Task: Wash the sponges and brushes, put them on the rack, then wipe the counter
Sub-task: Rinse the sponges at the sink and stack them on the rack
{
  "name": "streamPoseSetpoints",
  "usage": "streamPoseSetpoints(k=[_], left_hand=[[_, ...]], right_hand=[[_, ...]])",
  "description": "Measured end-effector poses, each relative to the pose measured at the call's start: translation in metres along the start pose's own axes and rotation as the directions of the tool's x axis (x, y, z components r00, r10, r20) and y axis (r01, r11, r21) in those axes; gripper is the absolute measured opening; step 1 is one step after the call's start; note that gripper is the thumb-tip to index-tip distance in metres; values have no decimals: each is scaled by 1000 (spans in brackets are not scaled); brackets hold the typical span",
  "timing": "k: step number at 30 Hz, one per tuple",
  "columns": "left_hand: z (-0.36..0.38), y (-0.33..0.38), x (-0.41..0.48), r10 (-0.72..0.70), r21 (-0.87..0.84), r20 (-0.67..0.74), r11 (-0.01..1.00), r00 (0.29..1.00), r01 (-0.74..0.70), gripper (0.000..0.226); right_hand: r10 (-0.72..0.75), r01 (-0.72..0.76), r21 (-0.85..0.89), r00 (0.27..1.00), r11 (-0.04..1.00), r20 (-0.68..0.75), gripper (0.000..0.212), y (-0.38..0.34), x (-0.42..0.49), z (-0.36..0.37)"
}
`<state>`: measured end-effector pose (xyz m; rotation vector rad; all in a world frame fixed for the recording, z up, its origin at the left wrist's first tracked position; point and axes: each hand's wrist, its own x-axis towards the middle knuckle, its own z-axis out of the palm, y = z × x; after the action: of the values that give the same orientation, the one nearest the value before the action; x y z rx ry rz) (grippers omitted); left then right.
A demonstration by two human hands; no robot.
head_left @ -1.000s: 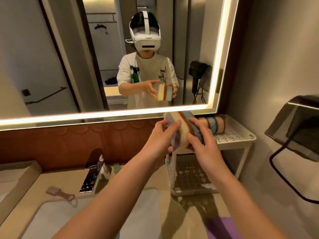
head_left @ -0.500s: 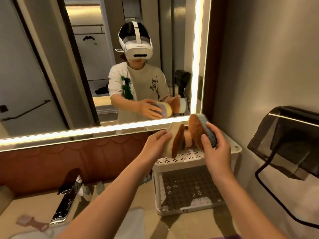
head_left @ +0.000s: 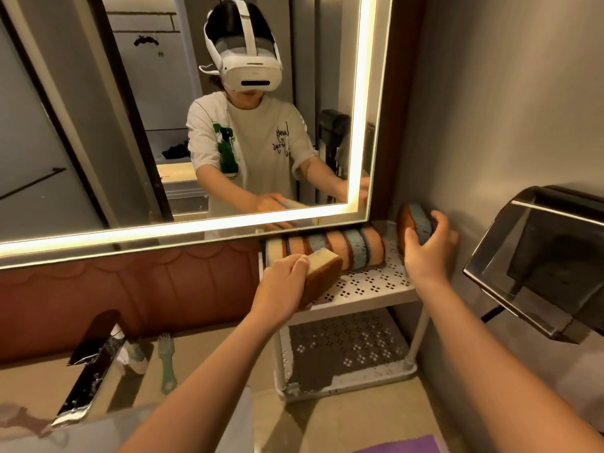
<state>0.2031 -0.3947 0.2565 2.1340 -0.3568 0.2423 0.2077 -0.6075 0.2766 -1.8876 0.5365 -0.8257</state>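
Note:
My left hand (head_left: 281, 286) grips a cream and brown sponge (head_left: 322, 276) at the front left of the white rack's top shelf (head_left: 369, 289). My right hand (head_left: 428, 246) holds a blue and brown sponge (head_left: 415, 223) upright above the shelf's right end. Several sponges (head_left: 336, 248) stand in a row at the back of that shelf, under the mirror. A green brush (head_left: 166, 361) lies on the beige counter (head_left: 353, 420) left of the rack. A pink brush (head_left: 19, 416) is blurred at the far left edge.
The chrome faucet (head_left: 86, 377) stands left, beside the white basin (head_left: 238, 429). The rack's lower shelf (head_left: 346, 351) holds nothing visible. A dark dispenser (head_left: 542, 259) juts from the right wall. A purple cloth (head_left: 408, 447) lies at the bottom edge. The lit mirror (head_left: 196, 125) fills the back.
My hands have parted and moved to the rack. The left sponge has come down to the shelf's front left, while the right one went to the right end.

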Motion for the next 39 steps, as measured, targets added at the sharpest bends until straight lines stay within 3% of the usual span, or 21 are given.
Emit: streamPoseSetpoints(k=[10, 24, 33, 39], left_hand=[[7, -13, -3, 83, 20, -70, 996, 994, -82, 47], [6, -10, -9, 104, 17, -79, 994, 991, -103, 40], [6, -11, -10, 111, 32, -87, 994, 990, -109, 47], [6, -12, -11, 121, 17, -87, 993, 989, -120, 48]], right_hand=[[-45, 82, -107, 950, 991, 309, 43, 19, 19, 20], [-111, 177, -331, 972, 927, 209, 39, 23, 12, 28], [-50, 95, -271, 984, 958, 169, 32, 22, 13, 26], [-73, 127, -243, 973, 962, 217, 35, 28, 19, 29]])
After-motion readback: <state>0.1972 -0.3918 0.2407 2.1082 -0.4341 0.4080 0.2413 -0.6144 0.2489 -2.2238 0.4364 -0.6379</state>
